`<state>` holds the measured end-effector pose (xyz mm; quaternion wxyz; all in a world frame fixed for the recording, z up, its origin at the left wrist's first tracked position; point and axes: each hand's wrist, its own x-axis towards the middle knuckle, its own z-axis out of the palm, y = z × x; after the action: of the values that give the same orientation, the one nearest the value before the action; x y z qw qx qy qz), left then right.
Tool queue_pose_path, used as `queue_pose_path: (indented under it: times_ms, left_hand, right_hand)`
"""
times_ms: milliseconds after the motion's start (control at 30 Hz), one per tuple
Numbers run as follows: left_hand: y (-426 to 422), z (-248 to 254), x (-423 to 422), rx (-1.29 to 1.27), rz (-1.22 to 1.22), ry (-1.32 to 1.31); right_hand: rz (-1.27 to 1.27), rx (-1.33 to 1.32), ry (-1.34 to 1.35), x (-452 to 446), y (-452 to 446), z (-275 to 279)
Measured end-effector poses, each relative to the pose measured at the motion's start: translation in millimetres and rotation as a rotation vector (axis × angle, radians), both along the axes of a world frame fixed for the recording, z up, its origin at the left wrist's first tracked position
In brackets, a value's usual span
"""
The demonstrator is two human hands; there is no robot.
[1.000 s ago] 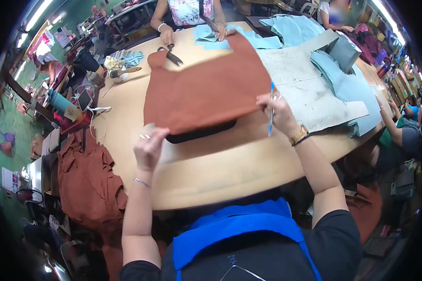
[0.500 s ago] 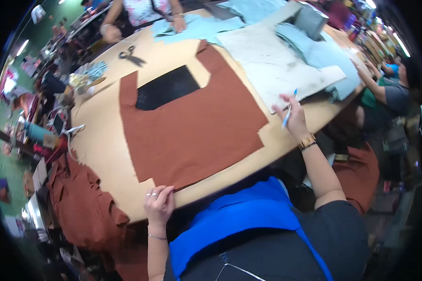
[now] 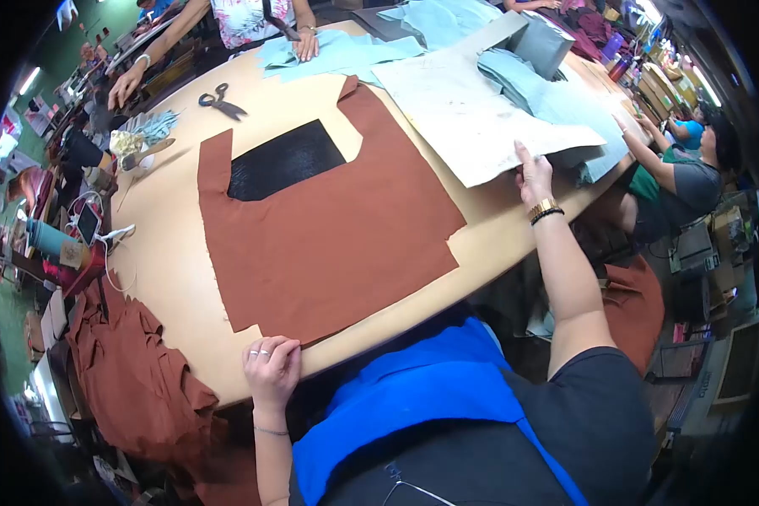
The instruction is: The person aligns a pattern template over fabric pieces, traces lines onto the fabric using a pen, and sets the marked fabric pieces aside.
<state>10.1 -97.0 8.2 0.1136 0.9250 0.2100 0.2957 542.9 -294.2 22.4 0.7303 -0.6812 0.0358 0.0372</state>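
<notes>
Rust-brown fabric panel with a deep U-notch in its far side [image 3: 337, 244] lies flat on the pale wooden surface [image 3: 164, 295], near edge close to the surface's near rim.

Done, by the look of it: outline cut, notch and small steps at both near corners included; piece spread smooth. Left side edge slightly frayed. Not done, as far as I can see: no stitching, hem or attached part on the panel. Pen marks: none I can make out. Black glossy rectangular sheet [image 3: 287, 160] shows inside the notch; seems to run under the panel, hidden part unknown.

Left hand [image 3: 272, 371]: fingers closed, pinching the panel's near edge by its left corner. Right hand [image 3: 535, 179]: off the panel, thumb on top, gripping the near edge of the large off-white flat board [image 3: 472, 118]. Board sits just right of the panel, not over it.

Black-handled scissors [image 3: 222, 103] lie beyond the panel, no hand on them. Light-blue material pieces [image 3: 337, 55] lie beyond the panel too, a co-worker's hand [image 3: 306, 44] on them.
</notes>
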Motion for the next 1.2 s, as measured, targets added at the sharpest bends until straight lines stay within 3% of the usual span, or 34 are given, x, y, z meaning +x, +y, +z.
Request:
queue_pose_path:
  times_ms: [67, 100, 267, 300, 400, 500, 567, 633, 667, 733, 767, 867, 933, 967, 1100, 1167, 1200]
  left_hand:
    - [-1.1, -0.4, -1.6, 0.004, -0.003, 0.016]
    - [-2.5, -1.2, -2.5, -0.007, -0.001, 0.021]
    - [-9.8, 5.3, -7.6, -0.095, -0.023, 0.034]
    - [-10.3, 4.7, -8.9, -0.135, -0.013, 0.017]
    - [-4.0, 5.4, -7.0, -0.266, 0.006, -0.067]
    - [9.3, 21.6, 12.7, -0.551, 0.007, -0.257]
    - [25.7, 29.3, 27.2, -0.687, -0.001, -0.276]
    - [33.1, 29.1, 58.8, -1.046, -0.043, -0.54]
    - [44.6, 0.2, 66.2, -1.409, -0.123, -0.648]
    - [54.3, -7.0, 77.7, -1.804, -0.224, -0.759]
    - [55.8, -2.0, 79.5, -1.836, -0.237, -0.766]
    - [46.8, 53.2, 93.9, -1.943, -0.275, -0.782]
    - [55.8, 39.5, 89.1, -1.82, -0.08, -0.656]
    - [67.5, 25.2, 81.2, -1.757, -0.167, -0.738]
    - [97.9, 2.1, 28.1, -1.271, 0.219, -0.722]
    - [108.8, -13.2, 6.6, -1.169, 0.24, -0.553]
    - [108.8, -17.8, 3.4, -1.117, 0.248, -0.47]
  right_hand:
    - [0.125, -0.095, -0.173, 11.5, 4.7, 2.3]
    - [0.134, -0.003, -0.396, 14.5, 14.1, 16.6]
    - [0.161, 0.257, -0.497, 19.1, 26.8, 120.9]
    - [0.141, 0.098, -0.599, 0.2, 26.4, 149.5]
    - [0.232, 0.009, -0.669, -23.2, 25.9, 197.1]
    - [0.492, 0.319, -0.609, -80.0, 48.0, 228.2]
    - [0.601, 0.472, -0.384, -113.3, 56.0, 236.9]
    - [0.718, 0.563, -0.227, -138.3, 62.4, 235.2]
    - [0.783, 0.579, -0.185, -148.0, 65.2, 230.7]
    - [0.873, 0.574, -0.182, -163.9, 71.9, 218.1]
    - [0.656, 0.44, -0.289, -163.9, 76.0, 205.3]
    - [0.893, 0.484, -0.175, -142.5, 75.5, 174.8]
    - [0.952, 0.425, -0.143, -117.9, 80.8, 148.9]
    - [0.936, 0.474, -0.084, -119.6, 78.5, 138.6]
    - [0.954, 0.146, -0.204, -85.7, 68.8, 78.7]
    - [0.916, -0.246, -0.358, -75.3, 64.5, 33.1]
    - [0.982, -0.335, -0.29, -72.8, 63.7, 11.0]
